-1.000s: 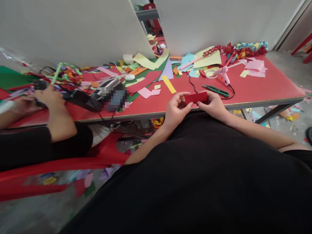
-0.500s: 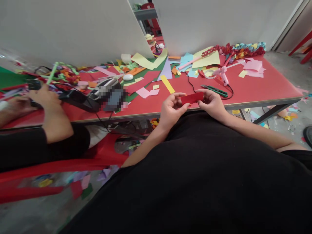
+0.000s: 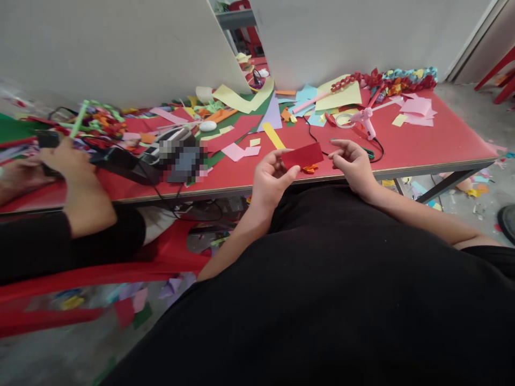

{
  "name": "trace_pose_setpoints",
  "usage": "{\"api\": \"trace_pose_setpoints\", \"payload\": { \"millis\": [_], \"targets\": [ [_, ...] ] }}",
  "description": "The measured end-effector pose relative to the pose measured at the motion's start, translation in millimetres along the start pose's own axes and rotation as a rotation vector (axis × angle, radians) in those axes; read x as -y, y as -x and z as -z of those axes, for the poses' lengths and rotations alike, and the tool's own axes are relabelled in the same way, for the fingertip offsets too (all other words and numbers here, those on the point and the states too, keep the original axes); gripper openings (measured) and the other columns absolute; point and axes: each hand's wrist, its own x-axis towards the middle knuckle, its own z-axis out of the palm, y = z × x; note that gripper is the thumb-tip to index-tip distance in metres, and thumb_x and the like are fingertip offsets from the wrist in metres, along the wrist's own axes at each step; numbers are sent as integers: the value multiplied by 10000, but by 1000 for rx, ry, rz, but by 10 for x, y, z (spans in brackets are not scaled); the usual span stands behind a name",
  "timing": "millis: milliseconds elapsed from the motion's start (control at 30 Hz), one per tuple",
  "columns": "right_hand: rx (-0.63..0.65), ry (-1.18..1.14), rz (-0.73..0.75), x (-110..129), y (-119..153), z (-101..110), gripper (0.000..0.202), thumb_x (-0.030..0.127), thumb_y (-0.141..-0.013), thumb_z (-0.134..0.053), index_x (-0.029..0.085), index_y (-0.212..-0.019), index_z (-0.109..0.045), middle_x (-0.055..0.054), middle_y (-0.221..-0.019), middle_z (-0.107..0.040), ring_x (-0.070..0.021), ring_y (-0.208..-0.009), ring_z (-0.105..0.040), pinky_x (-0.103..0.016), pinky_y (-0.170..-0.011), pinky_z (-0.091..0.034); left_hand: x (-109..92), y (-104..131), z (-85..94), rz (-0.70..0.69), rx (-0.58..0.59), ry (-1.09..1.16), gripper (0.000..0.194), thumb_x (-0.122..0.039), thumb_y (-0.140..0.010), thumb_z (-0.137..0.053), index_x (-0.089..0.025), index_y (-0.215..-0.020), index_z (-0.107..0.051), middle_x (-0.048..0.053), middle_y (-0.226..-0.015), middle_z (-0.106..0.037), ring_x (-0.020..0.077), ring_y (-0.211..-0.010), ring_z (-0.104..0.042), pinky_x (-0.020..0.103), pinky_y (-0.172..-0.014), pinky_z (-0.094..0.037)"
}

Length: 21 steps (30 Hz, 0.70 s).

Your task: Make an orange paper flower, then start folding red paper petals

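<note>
A small red paper strip [image 3: 304,155] is pinched at its left end by my left hand [image 3: 272,176], just above the table's front edge. My right hand [image 3: 354,165] is off the strip, a little to its right, with the fingers apart and nothing visible between them. Small folded orange paper pieces [image 3: 310,168] lie below the strip. Behind my right hand is a green cutter [image 3: 368,153], mostly hidden. A pink glue gun [image 3: 365,123] stands farther back, and a yellow strip [image 3: 274,135] lies behind my left hand.
Coloured paper covers the back of the red table [image 3: 450,140]. A black device [image 3: 129,165] and cables are at the left, beside another person's hands [image 3: 64,161]. Red paper chains [image 3: 372,80] lie at the back right. Scraps litter the floor.
My right hand has let go of the red strip and moved slightly right, its fingers spread. The strip, now held by my left hand alone, has shifted left, and the orange pieces show more.
</note>
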Motion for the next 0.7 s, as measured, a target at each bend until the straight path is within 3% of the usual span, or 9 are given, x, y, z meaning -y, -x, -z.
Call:
{"api": "trace_pose_setpoints", "payload": {
  "millis": [133,267,533,700],
  "targets": [
    [159,-99,8,90,55,-47,378,503,-902,-857,247,-1159,-747,-35,-1013,-753,-183,-893,-687,-337,-834,-616,-15,-7,-15,10,68,89,514,-389,-869,-930,-208,-1312,-741,80,-1120,-849,210,-967,-834,335,-896,-711],
    [282,-62,45,164,95,-81,460,648,-906,-889,228,-986,-721,-8,-890,-686,-160,-809,-610,-306,-751,-549,-74,15,-88,6,134,127,453,-455,-878,-952,-188,-1208,-791,108,-1167,-867,240,-1048,-840,372,-974,-708],
    [293,15,73,196,90,-61,482,633,-930,-875,222,-822,-649,15,-774,-616,-148,-739,-519,-306,-706,-472,-145,40,-171,-7,148,113,421,-549,-916,-930,-196,-1131,-851,65,-968,-847,229,-980,-824,370,-970,-683],
    [293,20,49,188,85,-69,463,619,-928,-876,222,-835,-657,11,-781,-628,-152,-750,-531,-304,-703,-478,-130,48,-182,14,149,89,440,-566,-922,-924,-189,-1132,-844,78,-1000,-856,208,-912,-808,335,-883,-684]
  ]
}}
